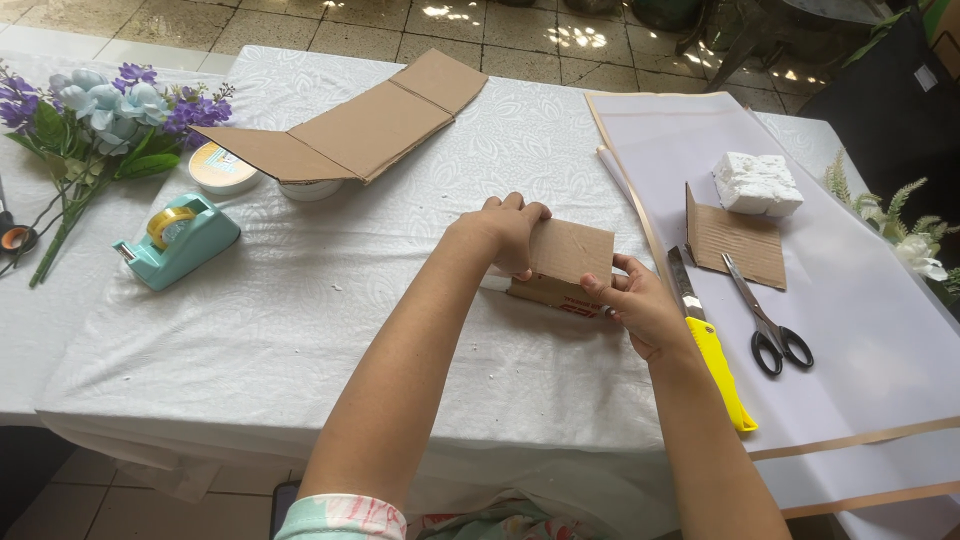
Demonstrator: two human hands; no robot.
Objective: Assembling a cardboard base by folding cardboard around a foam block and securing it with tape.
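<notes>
Small cardboard box (565,265), brown, folded, sits near the middle of the white-clothed table (300,330), held between both hands. Left hand (505,232) curls over its left top edge, fingers bent tight onto the cardboard, thumb side down against the left wall. Right hand (640,310) pinches the lower right corner, fingertips closed narrow on the edge, thumb on the front face. Both grips closed on the box; box rests on the cloth, top panel slanting toward the camera.

Hard to tell: the box's far side and inside are hidden by its top panel; right palm is turned away; a red print on the front face is partly covered by fingers. Forearms are cut off at the bottom edge.

Around: yellow-handled utility knife (712,350) just beside the right wrist, blade pointing away. Black scissors (765,320) right of it, lying shut on a large pale lilac paper sheet (850,300). Corrugated cardboard piece (735,242) and white foam block (757,184) farther back on that sheet. Long folded cardboard strip (350,130) at back centre, lying over a white tape roll (222,168). Teal tape dispenser (178,238) at left, well apart. Purple and blue artificial flowers (90,115) at far left; white flowers (905,230) at right edge, cut off. Nothing lies between the hands and the box.
</notes>
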